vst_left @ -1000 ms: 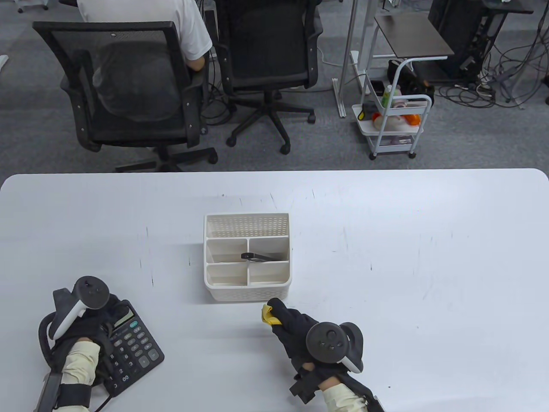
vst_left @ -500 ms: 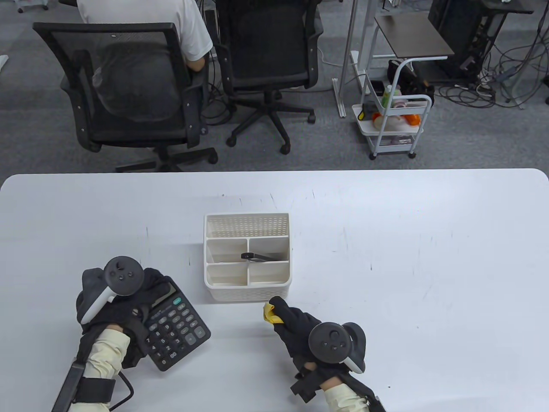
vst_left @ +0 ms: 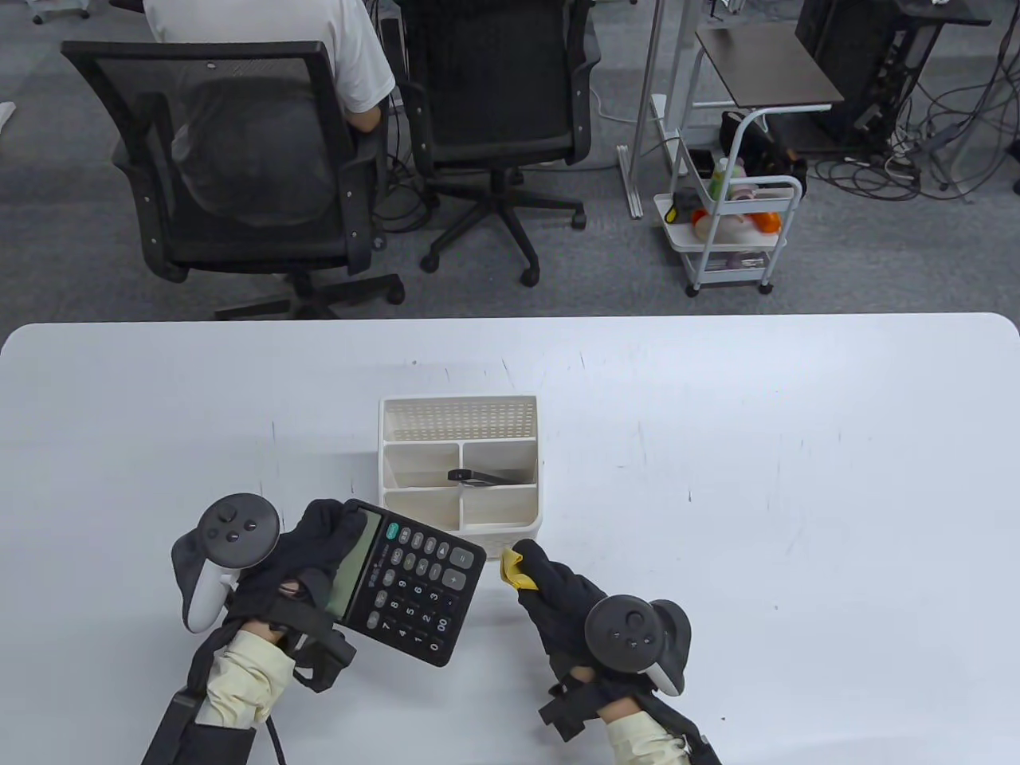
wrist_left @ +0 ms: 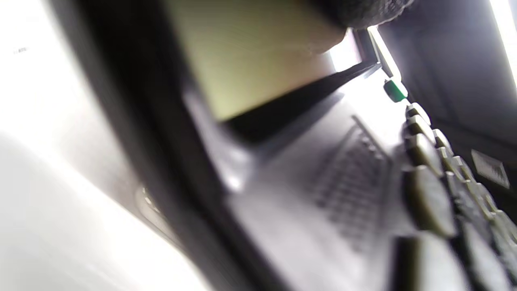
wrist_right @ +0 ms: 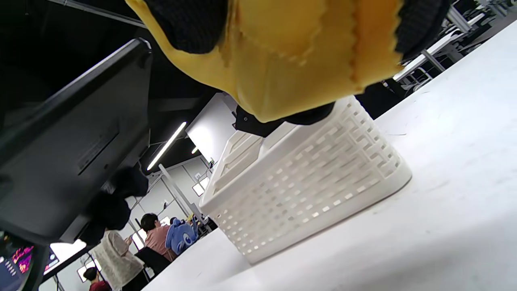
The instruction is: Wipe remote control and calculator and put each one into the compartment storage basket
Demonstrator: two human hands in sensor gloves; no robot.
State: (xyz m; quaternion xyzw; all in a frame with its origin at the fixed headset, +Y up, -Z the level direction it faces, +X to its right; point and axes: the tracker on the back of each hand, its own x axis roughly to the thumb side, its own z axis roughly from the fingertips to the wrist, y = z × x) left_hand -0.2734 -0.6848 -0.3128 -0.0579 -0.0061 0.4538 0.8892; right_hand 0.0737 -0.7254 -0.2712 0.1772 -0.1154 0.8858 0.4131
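- Office floor w/ chairs point(vst_left: 239, 159) behind; white table point(vst_left: 757, 478) up front.
- Left hand point(vst_left: 307, 558) grips calculator point(vst_left: 410, 586) by its screen end, lifted, near-left of basket point(vst_left: 460, 522).
- Right hand point(vst_left: 558, 602) pinches yellow cloth point(vst_left: 514, 567), just right of calc.
- Remote point(vst_left: 478, 476) already in far-right compartment.
- Risk: one-end hold, so wiping pressure could twist calc loose or knock basket.

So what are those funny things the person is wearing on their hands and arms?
Both hands, left hand and right hand, wear black knit gloves. Strapped on each is a dark round tracker with buttons and a white handle. The sleeves are cream, with black wrist straps and a black cable at the left wrist.
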